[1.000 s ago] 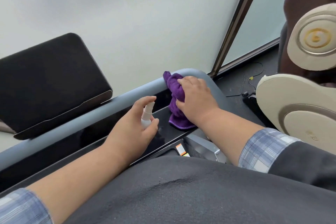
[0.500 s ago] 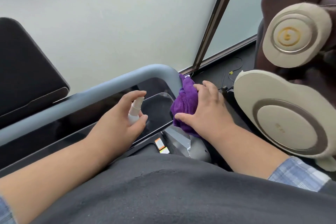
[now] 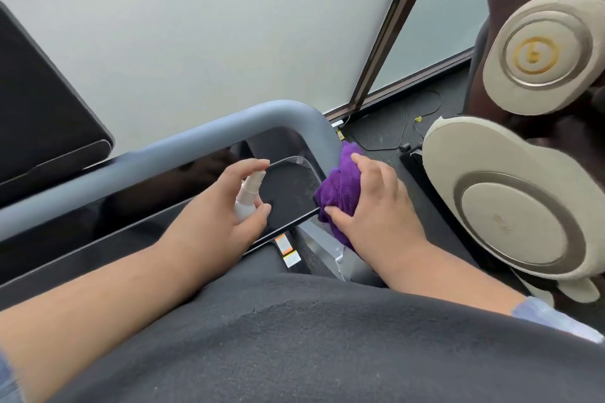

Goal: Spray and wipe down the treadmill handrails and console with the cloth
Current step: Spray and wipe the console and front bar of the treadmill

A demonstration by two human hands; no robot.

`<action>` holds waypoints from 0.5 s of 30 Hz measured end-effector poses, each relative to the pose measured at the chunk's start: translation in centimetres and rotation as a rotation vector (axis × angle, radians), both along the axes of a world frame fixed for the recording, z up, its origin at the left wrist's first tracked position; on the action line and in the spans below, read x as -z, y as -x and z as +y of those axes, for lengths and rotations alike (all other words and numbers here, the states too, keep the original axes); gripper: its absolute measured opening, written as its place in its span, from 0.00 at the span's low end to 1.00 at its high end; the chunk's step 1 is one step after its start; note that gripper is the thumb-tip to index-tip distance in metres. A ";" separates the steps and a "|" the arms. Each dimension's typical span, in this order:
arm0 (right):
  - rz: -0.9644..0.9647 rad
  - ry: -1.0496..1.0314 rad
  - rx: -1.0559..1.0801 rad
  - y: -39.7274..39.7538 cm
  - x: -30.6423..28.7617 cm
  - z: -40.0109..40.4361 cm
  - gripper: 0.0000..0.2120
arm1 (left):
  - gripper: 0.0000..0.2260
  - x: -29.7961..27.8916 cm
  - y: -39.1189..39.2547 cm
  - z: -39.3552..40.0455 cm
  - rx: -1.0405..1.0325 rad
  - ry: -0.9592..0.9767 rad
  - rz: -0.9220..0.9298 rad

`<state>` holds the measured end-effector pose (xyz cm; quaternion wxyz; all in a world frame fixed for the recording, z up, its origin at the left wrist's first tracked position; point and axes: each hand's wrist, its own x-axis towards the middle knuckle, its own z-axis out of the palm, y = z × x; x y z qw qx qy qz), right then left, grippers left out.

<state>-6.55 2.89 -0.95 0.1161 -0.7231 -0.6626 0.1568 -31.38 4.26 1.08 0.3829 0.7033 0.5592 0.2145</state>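
Head view, looking down across the treadmill front. The right hand (image 3: 376, 206), right of centre, grasps a bunched purple cloth (image 3: 340, 186) and presses it against the grey handrail (image 3: 229, 123) just below its rounded corner, where the rail turns toward the lower part of the frame. The left hand (image 3: 226, 209), at centre, is curled round a small white spray bottle (image 3: 249, 195), index finger over the nozzle, thumb against the body; the bottle stands nearly upright above the glossy black console panel (image 3: 288, 186). Key relation: the rail's long axis runs from the lower left up to the corner at upper centre, then bends down the right side beneath the cloth. The cloth-bearing right hand touches that right limb and is by far the nearer hand to it, while the long cross-bar lies to its left, beyond the bottle. The right limb below the cloth is hidden by the hand and forearm. A dark tablet-like screen (image 3: 42, 114) sits at upper left; a beige and brown massage chair (image 3: 510, 206) fills the right edge.
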 end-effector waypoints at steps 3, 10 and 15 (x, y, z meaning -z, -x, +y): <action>-0.042 -0.013 -0.067 2.3 0.2 5.7 0.42 | 0.25 -0.2 0.7 -0.5 -0.022 0.023 0.007; -0.096 -0.015 -0.114 4.3 -0.3 9.3 0.43 | 0.24 -0.4 1.3 -1.6 -0.043 0.030 0.002; -0.126 -0.037 -0.153 1.0 -0.1 1.7 0.46 | 0.25 -0.1 1.2 -1.5 -0.049 0.023 0.009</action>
